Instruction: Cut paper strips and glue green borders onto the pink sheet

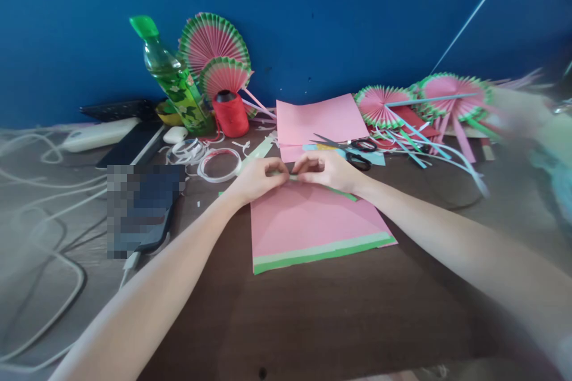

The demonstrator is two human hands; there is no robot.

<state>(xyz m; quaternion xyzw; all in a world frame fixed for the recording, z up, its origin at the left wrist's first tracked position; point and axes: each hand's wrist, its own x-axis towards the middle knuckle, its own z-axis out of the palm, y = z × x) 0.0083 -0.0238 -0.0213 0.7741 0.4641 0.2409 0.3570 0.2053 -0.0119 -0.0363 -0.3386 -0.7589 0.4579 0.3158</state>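
Observation:
A pink sheet of paper (313, 220) lies on the table, with pale green and darker green bands along its near edge. At its far edge my left hand (263, 180) is closed, thumb and fingers pinched on a thin pale green paper strip (293, 177). Close beside it, my right hand (328, 171) pinches the same strip, fingers curled. A darker green edge (344, 193) shows below my right hand. My fingers hide most of the strip and the middle of the sheet's far edge.
Beyond my hands lie scissors (357, 155) and more pink paper (319, 122). A tape roll (218, 165), red string spool (231, 116), green bottle (179, 86) and phone (149, 208) with cables are leftward. Pleated paper fans (384, 106) lie at the right, by the blue wall (313, 18).

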